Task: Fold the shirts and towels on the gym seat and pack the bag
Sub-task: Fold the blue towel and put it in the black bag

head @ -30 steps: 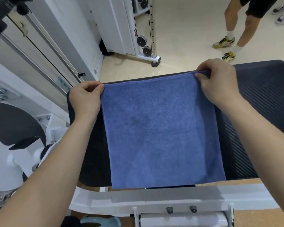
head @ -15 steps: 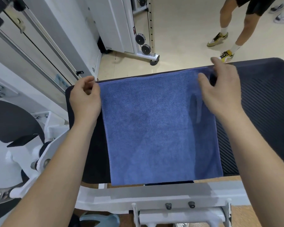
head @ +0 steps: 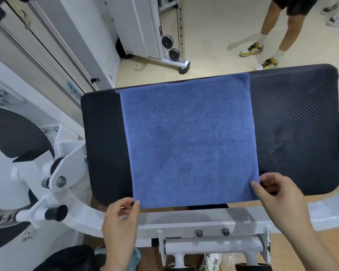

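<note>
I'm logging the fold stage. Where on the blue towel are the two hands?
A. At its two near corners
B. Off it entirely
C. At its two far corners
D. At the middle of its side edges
A: the left hand pinches the near left corner and the right hand the near right corner of the blue towel, which is spread flat on the black seat.

The left hand (head: pixel 119 218) now pinches the towel (head: pixel 188 141) at 7 o'clock, the right hand (head: pixel 278 196) seemingly at 5 o'clock (both came from its far corners).
</note>
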